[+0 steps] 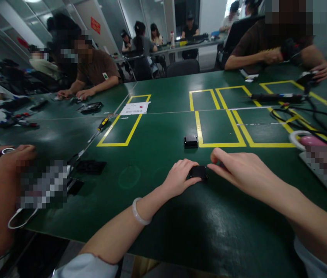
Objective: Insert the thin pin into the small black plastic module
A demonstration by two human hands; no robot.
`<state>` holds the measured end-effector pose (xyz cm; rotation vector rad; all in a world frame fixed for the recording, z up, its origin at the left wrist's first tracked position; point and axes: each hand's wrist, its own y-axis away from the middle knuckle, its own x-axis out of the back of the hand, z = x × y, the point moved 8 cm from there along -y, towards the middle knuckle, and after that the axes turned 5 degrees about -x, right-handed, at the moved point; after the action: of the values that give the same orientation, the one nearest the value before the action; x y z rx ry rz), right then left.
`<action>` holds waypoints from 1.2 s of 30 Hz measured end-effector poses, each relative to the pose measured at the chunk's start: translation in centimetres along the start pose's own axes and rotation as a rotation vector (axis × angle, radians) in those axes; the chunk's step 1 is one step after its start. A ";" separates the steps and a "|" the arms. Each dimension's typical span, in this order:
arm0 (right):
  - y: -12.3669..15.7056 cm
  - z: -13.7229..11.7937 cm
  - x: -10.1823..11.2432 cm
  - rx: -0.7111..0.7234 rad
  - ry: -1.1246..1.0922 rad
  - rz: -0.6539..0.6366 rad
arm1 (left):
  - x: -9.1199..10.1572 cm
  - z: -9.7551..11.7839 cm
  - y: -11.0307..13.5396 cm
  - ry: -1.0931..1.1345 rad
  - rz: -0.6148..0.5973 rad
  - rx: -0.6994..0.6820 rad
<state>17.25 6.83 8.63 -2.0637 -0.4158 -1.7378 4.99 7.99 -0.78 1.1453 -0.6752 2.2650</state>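
Observation:
My left hand [181, 174] has its fingers around the left side of a small black box-shaped part [198, 173] at the table's near middle. Close to the part's right side is my right hand [234, 165], its thumb and index finger bent toward each other. Whether anything tiny sits between those fingertips I cannot make out. Beyond my hands a second small black box-shaped part [191, 141] rests on the green table [163, 131], just left of a yellow taped rectangle.
Yellow tape [222, 145] marks several rectangles on the table. A screwdriver [103, 124] and a white paper [135, 108] lie to the left. A black cable [320, 116] and a pink-and-white object [311, 141] are at right. Co-workers sit across and at my left, one with a hand [15, 158] nearby.

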 end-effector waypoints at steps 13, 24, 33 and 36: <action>0.2 0.0 0.2 0.062 -0.083 -0.013 | 0.0 0.1 0.0 0.002 -0.015 0.011; -0.1 0.1 -0.2 -0.021 0.059 -0.023 | 0.0 0.1 0.0 -0.003 0.010 -0.003; 0.0 -0.2 0.0 0.047 -0.023 -0.017 | 0.0 0.1 0.0 -0.001 0.006 0.004; 0.2 -0.2 0.1 0.076 -0.052 -0.023 | 0.0 0.1 0.0 0.011 -0.006 0.011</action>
<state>17.17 6.59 8.69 -2.0621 -0.5153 -1.6579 5.02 7.96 -0.70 1.1381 -0.6553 2.2703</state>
